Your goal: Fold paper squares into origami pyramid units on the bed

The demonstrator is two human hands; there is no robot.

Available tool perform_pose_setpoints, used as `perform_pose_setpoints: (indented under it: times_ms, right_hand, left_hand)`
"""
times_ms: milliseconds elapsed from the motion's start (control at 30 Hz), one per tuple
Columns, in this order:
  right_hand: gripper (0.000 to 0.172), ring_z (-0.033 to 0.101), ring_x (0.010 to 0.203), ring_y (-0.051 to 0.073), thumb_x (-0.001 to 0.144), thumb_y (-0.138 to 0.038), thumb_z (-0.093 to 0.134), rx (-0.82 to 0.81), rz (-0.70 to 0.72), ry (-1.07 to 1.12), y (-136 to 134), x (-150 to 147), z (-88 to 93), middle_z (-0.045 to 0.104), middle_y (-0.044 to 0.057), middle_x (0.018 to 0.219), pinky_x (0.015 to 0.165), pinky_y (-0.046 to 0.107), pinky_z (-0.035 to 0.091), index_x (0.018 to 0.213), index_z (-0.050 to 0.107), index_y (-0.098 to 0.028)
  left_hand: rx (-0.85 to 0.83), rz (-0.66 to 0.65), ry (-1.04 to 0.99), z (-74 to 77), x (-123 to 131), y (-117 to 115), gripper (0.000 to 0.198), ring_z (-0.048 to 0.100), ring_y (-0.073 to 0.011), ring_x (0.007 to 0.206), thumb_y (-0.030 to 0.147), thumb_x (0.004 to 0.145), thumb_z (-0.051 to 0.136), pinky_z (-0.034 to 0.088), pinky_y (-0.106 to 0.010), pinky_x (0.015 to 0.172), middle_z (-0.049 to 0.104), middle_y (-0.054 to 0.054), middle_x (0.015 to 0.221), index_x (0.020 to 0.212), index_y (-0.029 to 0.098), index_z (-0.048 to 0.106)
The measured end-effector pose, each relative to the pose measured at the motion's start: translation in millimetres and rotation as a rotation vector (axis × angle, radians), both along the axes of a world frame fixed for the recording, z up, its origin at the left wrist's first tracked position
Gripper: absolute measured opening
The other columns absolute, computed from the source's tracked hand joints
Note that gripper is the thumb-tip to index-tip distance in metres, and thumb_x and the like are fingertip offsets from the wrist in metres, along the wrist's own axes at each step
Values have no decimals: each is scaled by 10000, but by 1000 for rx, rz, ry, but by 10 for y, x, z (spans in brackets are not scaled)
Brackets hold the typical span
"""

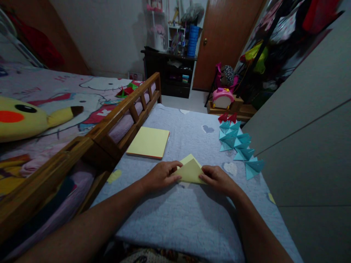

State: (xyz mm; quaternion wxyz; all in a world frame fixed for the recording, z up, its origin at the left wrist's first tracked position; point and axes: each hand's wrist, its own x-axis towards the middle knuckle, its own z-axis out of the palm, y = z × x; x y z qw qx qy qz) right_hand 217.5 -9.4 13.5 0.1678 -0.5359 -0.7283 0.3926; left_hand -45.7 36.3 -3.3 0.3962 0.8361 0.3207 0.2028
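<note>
A pale yellow sheet of origami paper (189, 171), folded into a triangle with its peak pointing away from me, is held just above the blue bedspread. My left hand (163, 175) pinches its left corner between thumb and fingers. On the opposite corner, my right hand (217, 179) grips the paper the same way. Beyond my left hand lies a square stack of yellow paper (149, 142), with an orange edge showing underneath. Several folded light-blue paper pieces (229, 138) stand in rows to the right, and red folded pieces (227, 117) sit behind them.
A wooden bed rail (131, 109) runs along the left, with a yellow plush toy (24, 120) on the bed beyond. A grey cabinet panel (309, 146) borders the right side. At the back are a dark cabinet (168, 75) and a pink toy case (222, 98).
</note>
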Motion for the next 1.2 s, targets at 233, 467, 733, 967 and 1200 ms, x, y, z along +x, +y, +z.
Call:
perform_pose_setpoints:
  times_ms: [233,467,733,967,1200]
  right_hand:
    - [169,490,554,135,845,-293,545,87,-272,-32,-22,-125,-95,570,-51,624,539,246,317,985,571,-203]
    - [179,532,582,164,847,-303,525,138,-377,-127,-34,-200,-179,574,-37,641,574,265,333,999,544,-210]
    - [144,575,658,179,880,-291,486,169,-310,-133,-42,-162,-156,639,15,728,626,281,377,922,595,-205]
    - [198,610,816,208,881,-288,488,212,-289,-107,-46,-121,-150,687,72,930,738,318,436,979,631,-193]
    - [203,625,845,219,886,-282,500,206,-326,-130,-50,-145,-209,698,84,967,753,328,448,1003,638,-191]
  left_hand:
    - [101,132,49,-79,29,-14,449,576,-156,634,230,923,506,407,-261,612,602,38,724,1367,204,443]
    - [252,116,119,-82,45,-26,289,649,-234,960,290,981,495,508,-361,846,689,-99,1072,1234,184,588]
    - [260,103,196,-86,50,-41,222,622,-205,846,204,970,488,508,-327,775,612,-59,921,1110,185,660]
    - [290,117,232,-73,62,-47,218,615,-190,840,187,971,475,506,-313,762,581,-53,973,1110,194,643]
    - [433,116,265,-42,72,-63,204,605,-214,911,181,979,469,524,-341,786,609,-84,1070,1101,184,632]
